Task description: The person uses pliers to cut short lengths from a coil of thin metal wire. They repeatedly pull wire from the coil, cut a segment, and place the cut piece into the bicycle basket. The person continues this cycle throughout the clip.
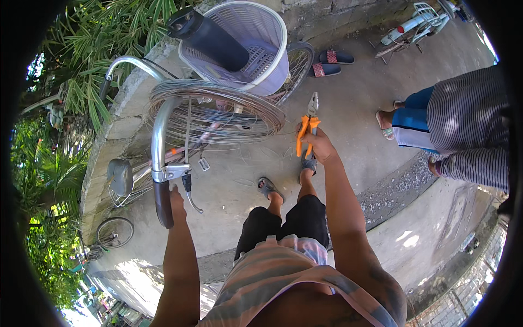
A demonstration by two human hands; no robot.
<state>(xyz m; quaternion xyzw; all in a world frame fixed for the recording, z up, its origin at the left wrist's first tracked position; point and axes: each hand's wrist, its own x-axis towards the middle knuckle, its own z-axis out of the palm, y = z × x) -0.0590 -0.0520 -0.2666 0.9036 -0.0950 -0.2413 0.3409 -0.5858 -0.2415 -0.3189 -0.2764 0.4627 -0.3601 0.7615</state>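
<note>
In my right hand [319, 143] is a pair of combination pliers [309, 122] with orange handles, the jaws pointing away from me. My left hand [177, 204] is beside the dark grip [162, 204] of a bicycle handlebar [160, 139], partly hidden behind it; whether the fingers hold anything does not show. A large coil of wire [216, 112] hangs around the handlebar, just left of the pliers. Beyond the coil, a pale purple plastic basket [282, 53] on the bicycle's front holds a black bottle [212, 39]. A brake lever [192, 200] stands near my left hand.
A low concrete wall [122, 118] with plants runs along the left. A person in a striped top [470, 90] is at the right. Slide sandals [327, 69] lie by the front wheel [300, 65]. A light blue bicycle [408, 30] stands at the upper right, and another wheel [115, 232] lower left.
</note>
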